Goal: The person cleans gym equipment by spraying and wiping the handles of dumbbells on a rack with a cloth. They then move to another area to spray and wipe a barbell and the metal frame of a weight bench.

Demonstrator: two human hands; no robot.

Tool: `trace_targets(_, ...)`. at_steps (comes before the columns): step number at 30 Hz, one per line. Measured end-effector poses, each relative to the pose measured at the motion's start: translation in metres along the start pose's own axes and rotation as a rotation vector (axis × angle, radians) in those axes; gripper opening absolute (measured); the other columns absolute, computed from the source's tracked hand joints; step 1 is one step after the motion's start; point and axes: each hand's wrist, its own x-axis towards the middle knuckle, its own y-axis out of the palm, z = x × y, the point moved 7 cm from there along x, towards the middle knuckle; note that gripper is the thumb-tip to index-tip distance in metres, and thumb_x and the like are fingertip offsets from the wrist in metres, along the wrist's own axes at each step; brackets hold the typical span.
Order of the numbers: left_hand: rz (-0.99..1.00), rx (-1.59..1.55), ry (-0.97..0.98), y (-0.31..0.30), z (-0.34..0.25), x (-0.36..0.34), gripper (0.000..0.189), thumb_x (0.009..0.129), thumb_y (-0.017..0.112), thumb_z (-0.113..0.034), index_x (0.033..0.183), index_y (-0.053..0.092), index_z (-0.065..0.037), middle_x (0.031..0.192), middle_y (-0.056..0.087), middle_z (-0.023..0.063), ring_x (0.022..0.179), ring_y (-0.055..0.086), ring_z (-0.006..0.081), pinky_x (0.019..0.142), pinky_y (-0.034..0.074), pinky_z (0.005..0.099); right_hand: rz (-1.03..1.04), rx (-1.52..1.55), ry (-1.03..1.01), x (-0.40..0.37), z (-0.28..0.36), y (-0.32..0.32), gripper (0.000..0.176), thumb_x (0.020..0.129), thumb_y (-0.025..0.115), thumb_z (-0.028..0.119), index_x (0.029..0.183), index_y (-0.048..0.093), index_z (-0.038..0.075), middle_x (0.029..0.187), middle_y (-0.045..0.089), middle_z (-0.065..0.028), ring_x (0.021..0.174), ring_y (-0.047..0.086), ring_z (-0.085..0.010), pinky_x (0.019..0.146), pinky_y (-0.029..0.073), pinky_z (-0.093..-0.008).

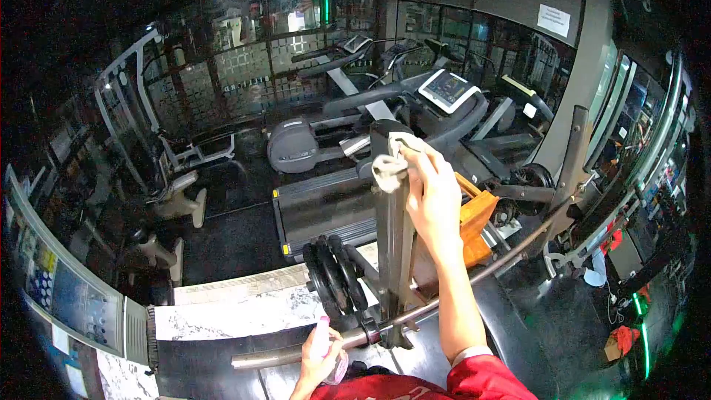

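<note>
My right hand (435,196) is closed on a pale cloth (388,172), pressing it to the top of a grey upright rack post (390,244). Low in front of my body, my left hand (318,361) grips a spray bottle (341,369) with a pink-and-white top; the fingers partly hide it. That hand is beside the thick end of a metal barbell (270,359), which runs across the rack toward the right. Black weight plates (335,274) hang on the post's left side.
Behind the post stand a treadmill (326,204) and other cardio machines. An orange-brown padded piece (478,222) is right of my forearm. A cable machine (133,104) is far left, a fridge (70,296) lower left, and a second rack upright (574,155) at right.
</note>
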Motion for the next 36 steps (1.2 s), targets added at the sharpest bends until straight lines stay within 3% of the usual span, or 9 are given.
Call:
trace_targets(2, -0.063, -0.011, 0.018, -0.004, -0.003, -0.004, 0.020, 0.087, 0.055, 0.005, 0.105, 0.047, 0.001, 0.091, 0.056, 0.0086, 0.064, 0.062, 0.0141, 0.058, 0.053, 0.0271, -0.031, -0.210, -0.005, -0.013, 0.012, -0.005, 0.032, 0.083, 0.056, 0.001, 0.113, 0.059, 0.010, 0.119, 0.057, -0.0138, 0.107, 0.055, -0.0339, 0.092, 0.044, -0.0387)
trace_targets(6, -0.079, -0.077, 0.010, -0.007, -0.004, -0.009, 0.020, 0.087, 0.055, 0.004, 0.105, 0.047, 0.001, 0.091, 0.056, 0.0087, 0.064, 0.062, 0.0141, 0.058, 0.052, 0.0275, -0.110, 0.071, 0.122, -0.053, -0.009, -0.011, 0.038, 0.081, 0.053, -0.006, 0.116, 0.058, 0.008, 0.120, 0.056, -0.0186, 0.110, 0.054, -0.0361, 0.093, 0.044, -0.0404)
trace_targets(12, -0.037, -0.039, 0.061, 0.002, 0.001, -0.003, 0.018, 0.087, 0.055, 0.004, 0.103, 0.048, 0.001, 0.086, 0.057, 0.0071, 0.061, 0.061, 0.0135, 0.056, 0.052, 0.0272, 0.023, -0.043, 0.296, -0.149, -0.015, -0.006, 0.036, 0.079, 0.052, -0.008, 0.112, 0.059, 0.003, 0.117, 0.057, -0.0250, 0.108, 0.057, -0.0387, 0.090, 0.046, -0.0399)
trace_targets(18, 0.102, -0.124, 0.041, 0.024, -0.009, 0.006, 0.022, 0.085, 0.055, 0.007, 0.105, 0.048, -0.001, 0.089, 0.057, 0.0079, 0.065, 0.062, 0.0135, 0.059, 0.053, 0.0282, 0.476, -0.267, 0.490, -0.195, -0.033, -0.006, 0.021, 0.089, 0.051, 0.011, 0.106, 0.062, 0.009, 0.106, 0.061, -0.0214, 0.092, 0.062, -0.0363, 0.076, 0.051, -0.0453)
trace_targets(23, 0.229, 0.082, 0.183, 0.031, -0.014, 0.008, 0.059, 0.084, 0.049, 0.009, 0.139, 0.031, -0.004, 0.095, 0.056, 0.0102, 0.067, 0.061, 0.0124, 0.063, 0.052, 0.0273, 0.704, -0.341, 0.386, -0.186, -0.040, -0.002, 0.020, 0.084, 0.055, 0.013, 0.103, 0.060, 0.014, 0.091, 0.060, -0.0142, 0.080, 0.064, -0.0331, 0.067, 0.051, -0.0446)
trace_targets(28, 0.201, 0.032, 0.187, 0.021, -0.014, 0.003, 0.058, 0.082, 0.049, 0.010, 0.137, 0.035, -0.003, 0.093, 0.057, 0.0112, 0.067, 0.061, 0.0130, 0.063, 0.051, 0.0273, 0.834, -0.340, 0.280, -0.180, -0.043, 0.005, 0.019, 0.086, 0.052, 0.019, 0.103, 0.061, 0.016, 0.089, 0.062, -0.0145, 0.080, 0.064, -0.0340, 0.071, 0.050, -0.0478)
trace_targets(31, 0.127, 0.106, 0.207, 0.004, -0.011, -0.003, 0.051, 0.081, 0.049, 0.011, 0.130, 0.040, 0.000, 0.092, 0.057, 0.0117, 0.066, 0.062, 0.0136, 0.063, 0.051, 0.0274, 1.166, -0.284, 0.311, -0.156, -0.037, 0.001, 0.024, 0.087, 0.052, 0.027, 0.107, 0.061, 0.018, 0.086, 0.067, -0.0144, 0.087, 0.065, -0.0331, 0.075, 0.050, -0.0452)
trace_targets(34, 0.053, 0.121, 0.196, -0.011, -0.012, -0.006, 0.040, 0.081, 0.049, 0.011, 0.119, 0.042, 0.005, 0.092, 0.057, 0.0125, 0.066, 0.063, 0.0148, 0.062, 0.052, 0.0280, 0.758, 0.066, 0.184, -0.096, 0.002, -0.026, 0.027, 0.080, 0.060, 0.007, 0.104, 0.065, 0.015, 0.101, 0.065, -0.0120, 0.090, 0.064, -0.0321, 0.079, 0.052, -0.0381)
trace_targets(36, -0.094, -0.103, 0.117, -0.026, -0.002, -0.011, 0.039, 0.082, 0.050, 0.010, 0.120, 0.041, 0.005, 0.092, 0.057, 0.0133, 0.066, 0.063, 0.0156, 0.061, 0.052, 0.0285, 0.314, -0.194, -0.176, -0.059, 0.033, -0.040, 0.040, 0.075, 0.060, 0.005, 0.111, 0.064, 0.021, 0.115, 0.062, -0.0070, 0.101, 0.060, -0.0298, 0.079, 0.053, -0.0373)
